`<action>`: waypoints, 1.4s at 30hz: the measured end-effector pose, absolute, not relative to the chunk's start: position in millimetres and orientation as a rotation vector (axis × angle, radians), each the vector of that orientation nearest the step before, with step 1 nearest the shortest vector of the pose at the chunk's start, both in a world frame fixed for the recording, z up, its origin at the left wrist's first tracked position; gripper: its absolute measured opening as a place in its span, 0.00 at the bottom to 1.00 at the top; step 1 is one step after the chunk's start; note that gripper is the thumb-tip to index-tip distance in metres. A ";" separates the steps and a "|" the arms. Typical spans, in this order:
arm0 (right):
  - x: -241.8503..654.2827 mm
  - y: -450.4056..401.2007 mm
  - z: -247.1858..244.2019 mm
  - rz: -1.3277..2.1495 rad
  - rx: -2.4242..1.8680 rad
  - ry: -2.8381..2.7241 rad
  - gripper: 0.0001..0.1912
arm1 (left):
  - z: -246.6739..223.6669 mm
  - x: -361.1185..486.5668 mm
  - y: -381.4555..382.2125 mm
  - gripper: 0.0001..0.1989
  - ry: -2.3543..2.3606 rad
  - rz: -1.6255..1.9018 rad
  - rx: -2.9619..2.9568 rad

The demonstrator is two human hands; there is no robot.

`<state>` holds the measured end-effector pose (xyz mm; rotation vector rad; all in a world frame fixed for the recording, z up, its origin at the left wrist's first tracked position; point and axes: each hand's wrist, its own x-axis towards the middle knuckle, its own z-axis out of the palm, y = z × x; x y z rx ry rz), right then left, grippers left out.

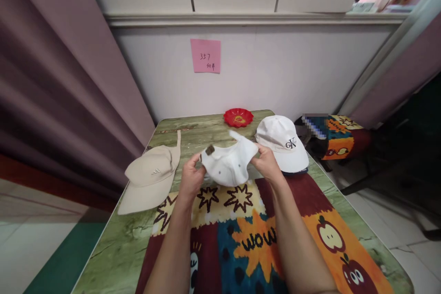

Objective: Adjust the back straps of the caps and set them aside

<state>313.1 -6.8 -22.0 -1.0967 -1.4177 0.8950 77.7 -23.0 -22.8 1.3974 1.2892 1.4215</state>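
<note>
A white cap (228, 164) is held up over the table between my two hands, with its back strap parted and a small dark patch near the strap end. My left hand (192, 177) pinches it by the left side, and my right hand (266, 161) grips its right side. On the left lies a beige cap (149, 177) with a small striped logo, its loose strap pointing up. Just beyond my right hand sits another white cap (283, 142) with black letters, resting on something dark blue.
A red scalloped dish (238, 117) stands at the table's back edge. A colourful printed cloth (241, 239) covers the front of the green marbled table (113, 243). A pink note (206, 56) is stuck on the wall behind. Purple curtains (69, 78) hang at left.
</note>
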 end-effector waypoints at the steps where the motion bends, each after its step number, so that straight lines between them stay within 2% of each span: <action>1: 316.8 -7.2 -22.6 0.915 -1.135 -1.505 0.11 | -25.5 76.2 -22.2 0.11 1.316 1.360 1.418; 4: 325.4 -10.9 -19.6 1.005 -1.195 -1.666 0.10 | -27.2 73.7 -23.2 0.08 1.329 1.198 1.471; 8: 323.0 -16.8 -7.3 1.030 -1.192 -1.763 0.16 | -22.4 74.7 -26.0 0.07 1.330 1.091 1.606; 11: 308.1 -20.2 0.1 0.840 -1.349 -1.831 0.22 | -17.0 74.9 -28.0 0.14 1.344 1.014 1.762; 14: 292.0 -21.7 -0.1 0.591 -1.599 -1.875 0.24 | -6.9 73.7 -32.3 0.22 1.322 0.934 1.916; 18: 287.9 -19.9 -7.1 0.515 -1.645 -1.842 0.16 | 9.9 70.3 -40.2 0.24 1.146 0.837 2.060; 23: 297.1 -15.4 -11.5 0.727 -1.448 -1.565 0.10 | 15.4 68.8 -43.1 0.16 1.001 0.714 2.054; 28: 295.7 -18.3 -2.6 1.134 -1.132 -1.259 0.12 | 9.7 77.0 -40.7 0.09 1.061 0.838 2.035; 32: 296.0 -25.4 10.6 1.121 -1.047 -1.210 0.13 | 8.0 81.4 -40.6 0.06 1.072 0.976 1.952; 38: 296.6 -30.9 18.7 1.213 -0.962 -1.106 0.15 | -2.4 80.8 -35.3 0.10 1.139 1.306 1.711; 42: 290.8 -30.4 17.0 1.327 -0.968 -1.114 0.16 | -6.1 83.0 -33.7 0.10 1.141 1.308 1.674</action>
